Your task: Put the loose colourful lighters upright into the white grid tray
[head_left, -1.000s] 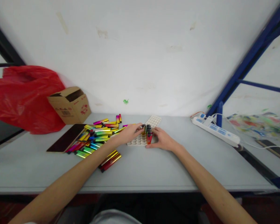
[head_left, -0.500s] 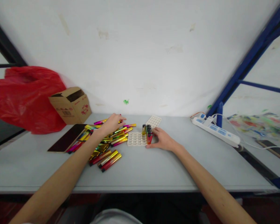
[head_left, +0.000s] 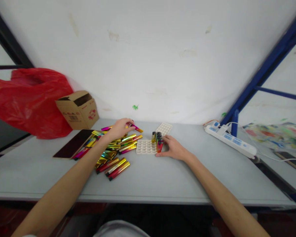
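Observation:
My left hand is over the far side of a pile of shiny lighters in gold, purple and red. Between its thumb and fingers it pinches one purple-and-gold lighter, which points out to the right. My right hand curves round the right side of several upright lighters with dark tops, its thumb on the near side and its fingers behind. They stand in the right end of a white tray with rows of cells; the tray's left cells hold nothing.
A second white tray lies behind the first. At the left are a dark flat panel, a cardboard box and a red plastic bag. A power strip with cables lies at the right, near a blue frame.
My left hand has closed on a purple-and-gold lighter and raised it slightly from the far side of the pile. My right hand stays by the upright lighters. The view has shifted slightly.

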The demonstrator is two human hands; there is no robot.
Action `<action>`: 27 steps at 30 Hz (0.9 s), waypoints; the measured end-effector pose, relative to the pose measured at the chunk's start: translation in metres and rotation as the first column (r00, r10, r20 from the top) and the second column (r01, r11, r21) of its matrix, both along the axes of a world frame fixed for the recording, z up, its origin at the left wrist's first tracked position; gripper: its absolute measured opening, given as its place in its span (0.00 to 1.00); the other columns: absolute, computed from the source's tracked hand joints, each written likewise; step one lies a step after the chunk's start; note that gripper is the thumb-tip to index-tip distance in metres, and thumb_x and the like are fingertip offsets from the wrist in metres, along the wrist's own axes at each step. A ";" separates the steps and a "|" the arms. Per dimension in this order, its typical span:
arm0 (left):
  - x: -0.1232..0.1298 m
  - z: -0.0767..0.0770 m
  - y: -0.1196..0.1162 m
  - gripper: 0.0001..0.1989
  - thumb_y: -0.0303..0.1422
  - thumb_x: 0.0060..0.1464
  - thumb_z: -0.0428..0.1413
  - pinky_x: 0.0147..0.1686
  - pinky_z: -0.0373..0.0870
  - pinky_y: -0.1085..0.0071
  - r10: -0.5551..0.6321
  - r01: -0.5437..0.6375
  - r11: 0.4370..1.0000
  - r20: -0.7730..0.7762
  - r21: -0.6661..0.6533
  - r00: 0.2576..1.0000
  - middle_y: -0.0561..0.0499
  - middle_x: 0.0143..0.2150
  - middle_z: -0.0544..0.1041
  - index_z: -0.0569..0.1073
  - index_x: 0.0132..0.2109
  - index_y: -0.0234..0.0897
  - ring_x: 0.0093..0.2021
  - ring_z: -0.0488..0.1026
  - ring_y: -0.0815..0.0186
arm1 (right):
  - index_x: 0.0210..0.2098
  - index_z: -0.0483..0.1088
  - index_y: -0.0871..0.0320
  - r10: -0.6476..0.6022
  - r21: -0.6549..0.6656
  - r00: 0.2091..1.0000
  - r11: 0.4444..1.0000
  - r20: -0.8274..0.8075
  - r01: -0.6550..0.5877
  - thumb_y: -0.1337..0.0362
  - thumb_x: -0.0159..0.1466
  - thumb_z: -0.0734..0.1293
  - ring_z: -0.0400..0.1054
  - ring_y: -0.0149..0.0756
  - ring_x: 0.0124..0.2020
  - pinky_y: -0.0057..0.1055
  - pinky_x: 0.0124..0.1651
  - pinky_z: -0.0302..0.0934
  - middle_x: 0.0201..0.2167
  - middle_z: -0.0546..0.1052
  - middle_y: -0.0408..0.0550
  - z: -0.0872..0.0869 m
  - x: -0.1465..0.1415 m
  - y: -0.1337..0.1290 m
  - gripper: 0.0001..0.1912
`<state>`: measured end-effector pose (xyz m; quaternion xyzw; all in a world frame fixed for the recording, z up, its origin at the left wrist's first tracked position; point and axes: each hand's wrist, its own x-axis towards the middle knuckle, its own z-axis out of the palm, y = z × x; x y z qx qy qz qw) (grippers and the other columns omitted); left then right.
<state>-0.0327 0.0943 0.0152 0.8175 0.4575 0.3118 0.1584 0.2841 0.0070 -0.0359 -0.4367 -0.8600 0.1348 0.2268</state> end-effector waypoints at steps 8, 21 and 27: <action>0.018 0.012 -0.026 0.19 0.45 0.56 0.64 0.35 0.76 0.66 0.051 0.375 0.860 0.791 -0.345 0.610 0.55 0.31 0.76 0.66 0.44 0.40 0.30 0.76 0.67 | 0.46 0.72 0.59 0.010 -0.010 1.000 1.000 -0.009 -0.011 0.39 0.56 0.75 0.67 0.45 0.42 0.41 0.48 0.64 0.43 0.72 0.53 0.001 0.000 0.000 0.33; 0.059 0.002 -0.074 0.23 0.47 0.64 0.44 0.14 0.45 0.80 0.217 0.641 0.452 0.773 -0.620 0.596 0.60 0.19 0.48 0.59 0.25 0.38 0.16 0.45 0.74 | 0.47 0.72 0.59 0.001 -0.018 1.000 1.000 -0.015 -0.001 0.39 0.56 0.75 0.67 0.44 0.42 0.40 0.47 0.64 0.41 0.72 0.52 0.004 -0.001 -0.003 0.33; 0.060 -0.004 -0.078 0.20 0.43 0.61 0.45 0.14 0.45 0.79 0.186 0.693 0.464 0.825 -0.552 0.533 0.60 0.19 0.46 0.58 0.24 0.39 0.15 0.42 0.74 | 0.45 0.71 0.58 0.012 -0.004 1.000 1.000 -0.007 -0.012 0.39 0.56 0.75 0.67 0.45 0.42 0.40 0.48 0.64 0.42 0.72 0.52 0.001 0.001 0.000 0.32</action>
